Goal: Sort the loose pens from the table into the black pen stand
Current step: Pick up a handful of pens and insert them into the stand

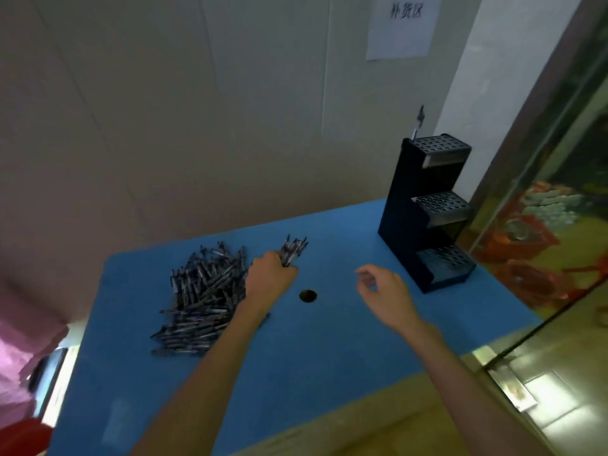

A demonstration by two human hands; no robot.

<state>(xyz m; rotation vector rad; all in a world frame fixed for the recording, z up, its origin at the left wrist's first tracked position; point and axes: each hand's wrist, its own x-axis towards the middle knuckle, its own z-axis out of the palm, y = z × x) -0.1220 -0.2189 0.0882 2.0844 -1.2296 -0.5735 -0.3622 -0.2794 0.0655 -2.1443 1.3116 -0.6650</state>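
A big heap of loose dark pens (204,301) lies on the left part of the blue table (329,350). My left hand (268,279) is just right of the heap, closed around a bunch of pens (293,251) that stick up and away from the fist. My right hand (383,291) hovers over the table between the heap and the stand, fingers loosely curled and apart, holding nothing. The black three-tier pen stand (427,212) stands at the table's far right. One pen (418,123) sticks up from the back left corner of its top tier.
A round hole (308,296) is in the tabletop between my hands. A wall runs behind the table with a paper sign (401,24) on it. A glass panel (559,225) borders the right side. Pink fabric (19,343) shows at the far left.
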